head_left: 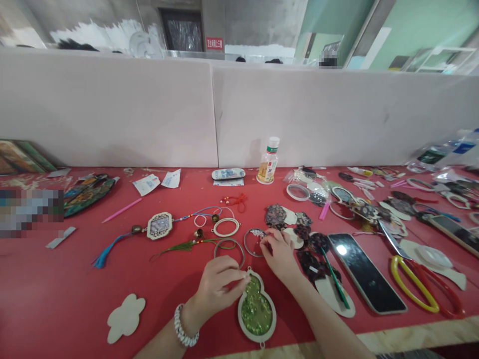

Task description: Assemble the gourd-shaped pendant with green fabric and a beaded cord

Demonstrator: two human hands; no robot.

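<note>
A gourd-shaped pale frame with a glittery green filling [256,311] lies on the red table [75,309]. My left hand [220,284], with a white beaded band on its wrist, pinches at the frame's upper left; whatever is between its fingertips is too small to name. Just beyond, my right hand [279,252] has its fingers closed at the right side of a thin ring [245,244] that holds small pale pieces. Its fingertips hide what they grip. Another thin ring [216,244] lies behind my left hand.
To the right are a phone [368,274], scissors with yellow and red handles [413,294], dark floral pieces and a green stick [335,279]. Tasselled pendants [159,226] and a cloud-shaped piece [126,318] lie left. A small bottle [268,162] stands before the white partition [149,109].
</note>
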